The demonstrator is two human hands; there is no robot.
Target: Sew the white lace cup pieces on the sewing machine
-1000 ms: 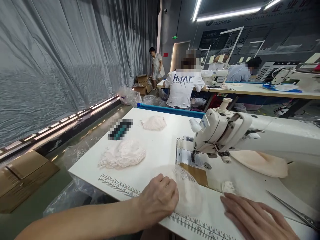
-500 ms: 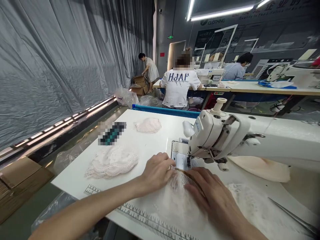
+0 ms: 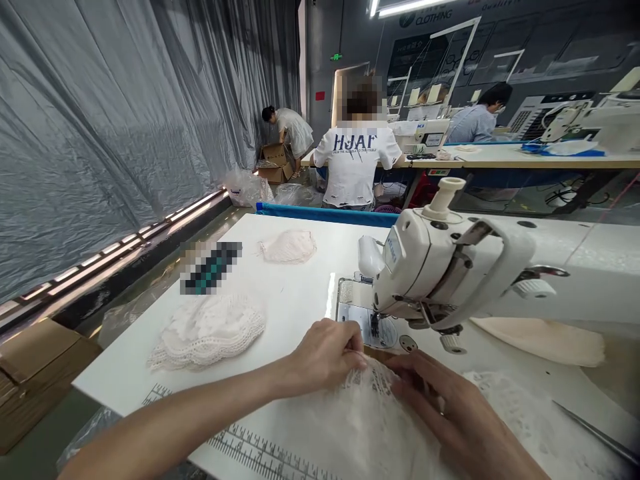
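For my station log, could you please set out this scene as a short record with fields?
Setting: white table in a garment workshop.
Left hand: pinches the lace piece near the presser foot.
Right hand: lies on the same lace piece, fingers bent; grip unclear.
Machine: white sewing machine behind both hands.
Nearby: lace stack at left; padded cup farther back.
Others: person in white shirt seated ahead, back turned.

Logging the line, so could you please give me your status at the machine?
Left hand pinching lace. Right hand resting on it, grip unclear. Lace just short of needle; nothing seen between.
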